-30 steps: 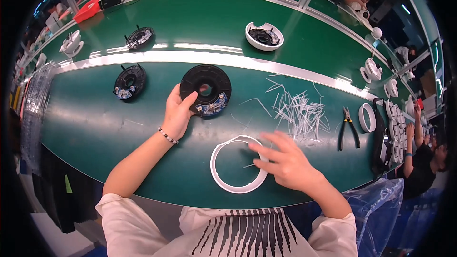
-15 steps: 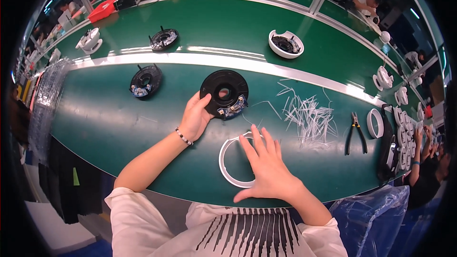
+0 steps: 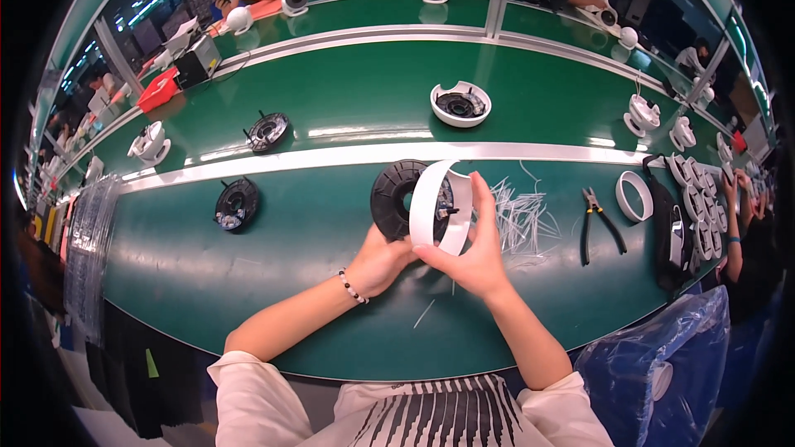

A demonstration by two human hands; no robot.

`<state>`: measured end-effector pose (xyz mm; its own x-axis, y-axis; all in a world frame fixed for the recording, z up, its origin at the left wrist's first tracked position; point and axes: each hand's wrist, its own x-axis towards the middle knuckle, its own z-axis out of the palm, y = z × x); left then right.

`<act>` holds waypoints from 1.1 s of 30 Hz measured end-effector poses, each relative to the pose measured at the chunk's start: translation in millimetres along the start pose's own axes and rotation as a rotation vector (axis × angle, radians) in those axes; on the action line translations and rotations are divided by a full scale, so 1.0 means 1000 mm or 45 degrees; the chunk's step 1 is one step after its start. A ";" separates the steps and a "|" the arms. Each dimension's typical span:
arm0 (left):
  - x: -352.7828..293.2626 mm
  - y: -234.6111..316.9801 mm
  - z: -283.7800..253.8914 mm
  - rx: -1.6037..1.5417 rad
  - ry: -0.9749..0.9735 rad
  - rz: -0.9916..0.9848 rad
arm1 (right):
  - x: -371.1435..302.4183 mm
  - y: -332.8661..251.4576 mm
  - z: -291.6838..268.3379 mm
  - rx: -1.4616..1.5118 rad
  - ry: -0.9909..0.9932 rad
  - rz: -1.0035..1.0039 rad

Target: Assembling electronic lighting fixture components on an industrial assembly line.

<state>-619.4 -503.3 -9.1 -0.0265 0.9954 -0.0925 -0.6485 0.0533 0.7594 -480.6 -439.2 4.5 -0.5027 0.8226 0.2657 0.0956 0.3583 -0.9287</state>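
My left hand [image 3: 383, 263] grips a round black plastic disc [image 3: 387, 199] by its lower edge. The disc has a central hole and carries a small blue circuit board [image 3: 446, 199]. A white plastic ring [image 3: 425, 213] with a notch in its rim is tilted in my right hand [image 3: 480, 252], fingers on the far side and thumb at the near lower edge. The ring stands right in front of the disc's right part and hides some of it; whether the two touch, I cannot tell. Both parts are held above the green bench.
White strips [image 3: 522, 219] lie piled right of my hands, then cutting pliers [image 3: 598, 223], another white ring [image 3: 633, 196] and a black pouch [image 3: 669, 236]. A similar black disc [image 3: 237, 204] rests at left. Beyond the metal rail, a white shell [image 3: 460, 105] sits on the green surface.
My right hand has picked the white ring up off the bench and brought it to the black disc. The disc has turned in my left hand. The whole view has shifted.
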 end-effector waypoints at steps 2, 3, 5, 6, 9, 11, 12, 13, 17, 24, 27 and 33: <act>0.002 0.014 0.004 0.036 -0.131 -0.119 | 0.003 -0.004 -0.005 0.059 0.005 -0.057; 0.003 0.015 0.000 0.001 -0.199 -0.152 | -0.001 0.000 -0.008 0.028 0.026 -0.060; 0.011 0.010 -0.014 -0.077 -0.392 -0.138 | -0.006 0.009 -0.011 -0.074 -0.018 -0.113; 0.012 0.009 -0.018 -0.223 -0.453 -0.167 | -0.008 0.009 -0.010 -0.115 -0.065 -0.078; 0.018 0.010 -0.024 -0.477 -0.393 -0.369 | -0.015 -0.003 0.002 -0.394 -0.099 -0.194; 0.024 0.013 -0.029 -0.507 -0.249 -0.491 | -0.014 -0.003 0.006 -0.461 -0.152 -0.323; 0.026 0.012 -0.026 -0.482 -0.177 -0.482 | -0.014 -0.003 0.007 -0.406 -0.197 -0.308; 0.027 0.011 -0.026 -0.456 -0.138 -0.484 | -0.012 -0.004 0.009 -0.315 -0.260 -0.256; 0.027 0.010 -0.041 -0.654 -0.259 -0.436 | -0.003 -0.005 0.007 -0.337 -0.311 -0.375; 0.021 0.014 -0.027 -0.553 -0.319 -0.217 | 0.000 -0.012 0.005 0.741 0.143 -0.101; 0.017 0.007 -0.023 -0.569 -0.079 -0.279 | -0.009 0.012 0.013 0.144 0.063 -0.152; 0.010 0.001 -0.015 -0.448 -0.071 -0.189 | -0.013 -0.001 0.017 -0.258 -0.081 -0.263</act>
<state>-631.6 -494.6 -18.9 0.1222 0.9822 -0.1425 -0.8640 0.1759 0.4718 -488.7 -457.8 -2.8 -0.5817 0.6959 0.4211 0.1518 0.6014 -0.7844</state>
